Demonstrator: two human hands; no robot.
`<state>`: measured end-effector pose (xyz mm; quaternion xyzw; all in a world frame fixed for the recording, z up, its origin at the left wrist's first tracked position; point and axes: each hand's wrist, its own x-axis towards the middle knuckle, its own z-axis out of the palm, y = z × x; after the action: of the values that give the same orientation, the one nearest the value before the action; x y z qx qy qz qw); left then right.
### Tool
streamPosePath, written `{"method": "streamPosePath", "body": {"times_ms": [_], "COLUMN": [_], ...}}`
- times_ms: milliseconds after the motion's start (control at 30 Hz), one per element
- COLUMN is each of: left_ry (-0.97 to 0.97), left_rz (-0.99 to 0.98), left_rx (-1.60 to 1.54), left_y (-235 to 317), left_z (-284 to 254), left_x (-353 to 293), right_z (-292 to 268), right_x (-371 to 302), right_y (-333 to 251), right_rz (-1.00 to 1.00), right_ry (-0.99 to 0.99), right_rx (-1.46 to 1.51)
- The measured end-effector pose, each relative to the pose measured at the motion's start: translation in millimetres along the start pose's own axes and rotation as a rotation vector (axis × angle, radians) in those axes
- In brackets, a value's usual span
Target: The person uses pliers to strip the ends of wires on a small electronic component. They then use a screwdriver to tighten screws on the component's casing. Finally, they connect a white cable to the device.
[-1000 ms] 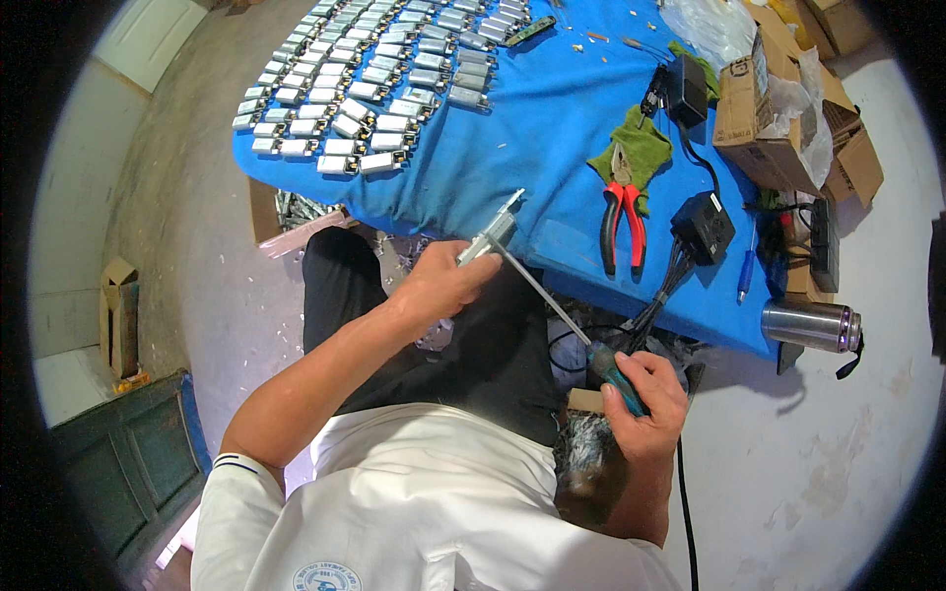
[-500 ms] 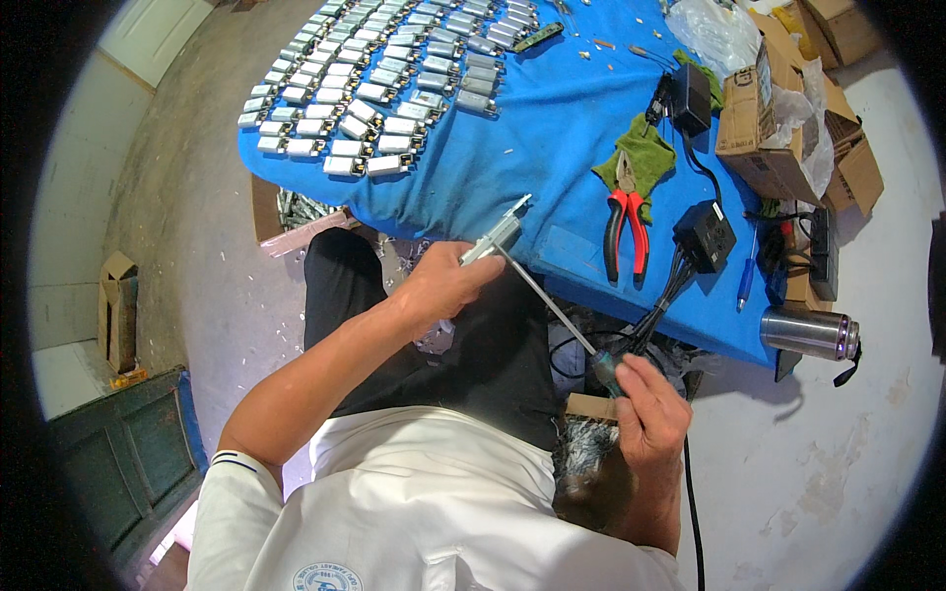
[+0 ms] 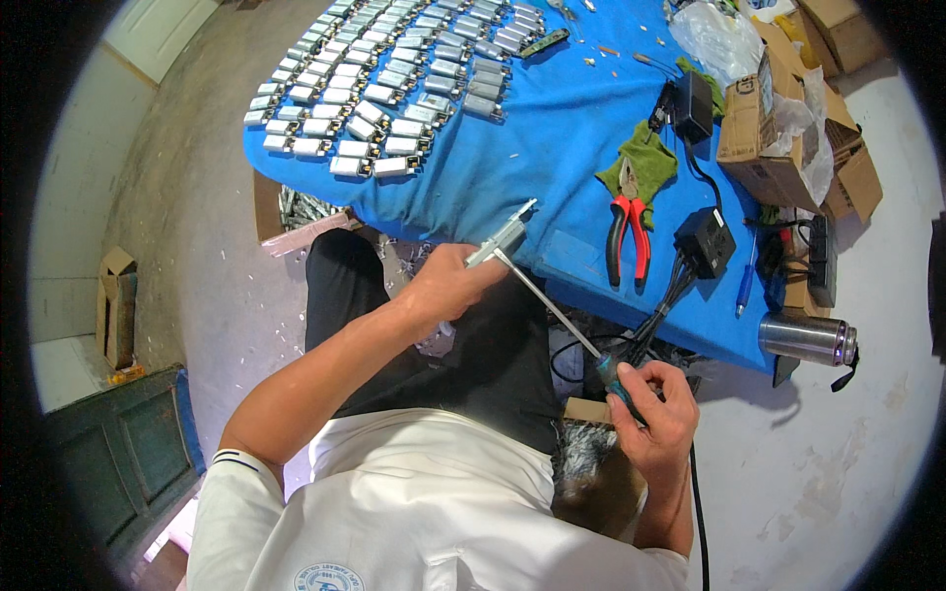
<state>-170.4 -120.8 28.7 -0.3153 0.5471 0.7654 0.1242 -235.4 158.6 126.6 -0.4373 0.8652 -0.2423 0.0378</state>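
Note:
My left hand is closed round a small silver metal part, held over my lap by the table's near edge; what the part is, I cannot make out. A screwdriver slants up from my right hand, its dark teal handle between thumb and fingers. The tip of its long shaft meets the side of the metal part near my left fingers. Rows of similar-looking silver rectangular pieces lie at the far left of the blue-covered table.
Red-and-black pliers rest on a green cloth. Right of them are a black box with cables, a blue pen and a steel flask at the table edge. An opened cardboard box stands at the far right.
My right hand has shifted slightly right and down, its fingers now placed differently round the screwdriver handle. My left hand keeps the metal part in almost the same place.

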Motion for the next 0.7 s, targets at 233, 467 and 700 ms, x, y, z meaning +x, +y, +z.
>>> {"method": "streamPosePath", "body": {"times_ms": [233,467,700], "left_ry": [0.004,0.037,0.077], "left_rz": [0.017,0.063,0.155], "left_rx": [0.031,0.101,0.215], "left_y": [-3,-8,-10], "left_z": [-1,0,1], "left_x": [2,7,7], "right_z": [-5,-13,-17], "right_x": [9,16,20], "right_y": [-7,-14,-22], "right_rz": [-0.110,-0.139,-0.104], "right_ry": [0.014,-0.035,-0.032], "right_rx": [-0.030,-0.084,-0.092]}}
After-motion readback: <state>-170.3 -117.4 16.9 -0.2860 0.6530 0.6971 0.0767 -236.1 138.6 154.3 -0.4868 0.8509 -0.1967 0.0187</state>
